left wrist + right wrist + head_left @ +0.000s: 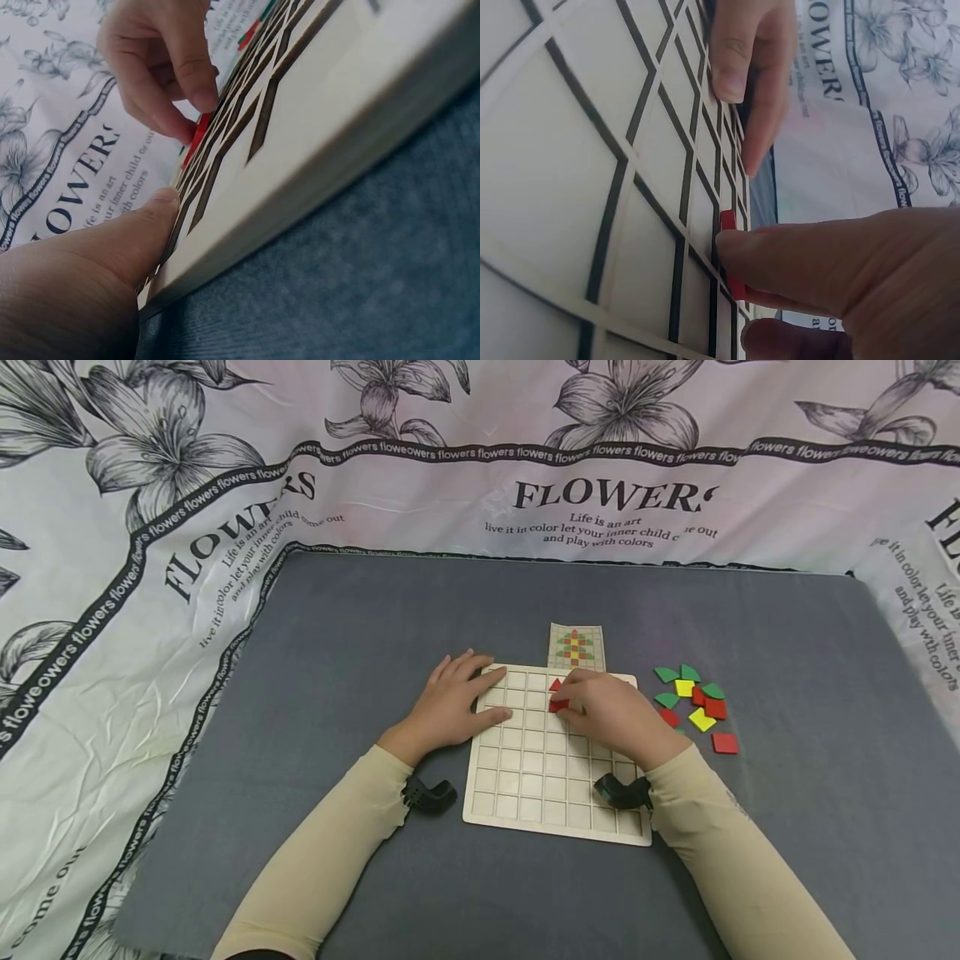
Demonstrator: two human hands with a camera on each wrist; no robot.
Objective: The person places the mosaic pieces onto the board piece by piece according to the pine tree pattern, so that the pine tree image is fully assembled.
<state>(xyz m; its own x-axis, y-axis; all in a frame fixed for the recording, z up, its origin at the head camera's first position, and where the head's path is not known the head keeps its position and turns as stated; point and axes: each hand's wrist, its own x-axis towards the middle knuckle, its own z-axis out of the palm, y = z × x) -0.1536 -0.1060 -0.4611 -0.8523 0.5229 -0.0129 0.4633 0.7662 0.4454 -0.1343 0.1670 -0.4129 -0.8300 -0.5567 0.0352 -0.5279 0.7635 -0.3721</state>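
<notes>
On the table lies a pale wooden grid board (519,782) with raised lines forming square cells. My right hand (613,712) pinches a red square tile (557,705) between thumb and fingers at the upper middle of the grid. In the right wrist view the thumb presses on that red tile (728,220), low over the cells. Just above it, a red triangular tile (556,685) sits in a cell, partly beside my fingers. My left hand (447,700) rests on the board's upper left edge, fingers spread and thumb on the rim.
A small pattern card (576,648) with a red, yellow and green tree design lies behind the board, touching its far edge. Right of the board are loose tiles: red squares (725,743), yellow squares (702,720) and green curved pieces (689,673). Flower-printed cloth (420,510) surrounds the grey tabletop (360,610).
</notes>
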